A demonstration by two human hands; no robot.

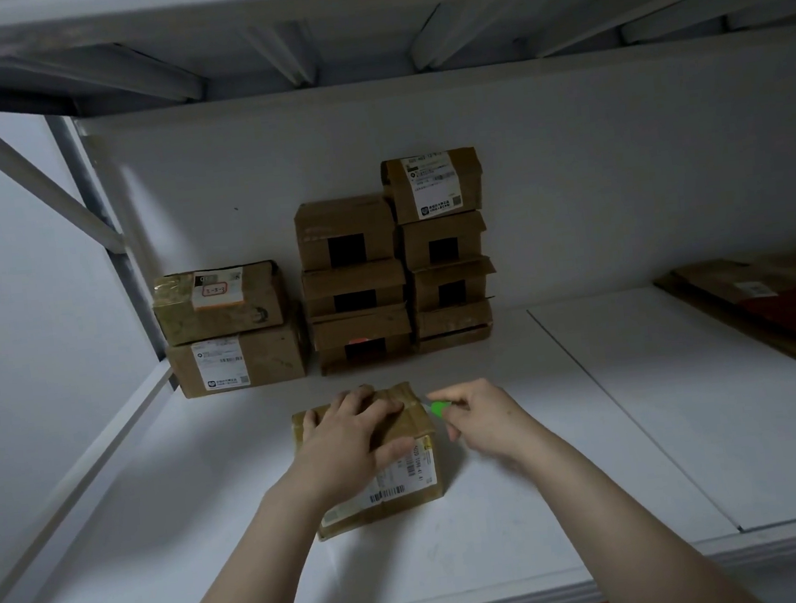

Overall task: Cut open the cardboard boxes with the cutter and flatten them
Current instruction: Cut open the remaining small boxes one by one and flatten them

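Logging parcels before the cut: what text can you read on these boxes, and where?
"5-3-3", handwritten, first character uncertain: sticker on the upper left box.
Front box label: digits too blurred.
Lower left box label: too small.
Top right box label: too small.

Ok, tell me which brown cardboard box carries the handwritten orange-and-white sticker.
The tape-wrapped brown cardboard box topping the left two-box stack; labels on the other boxes are printed.
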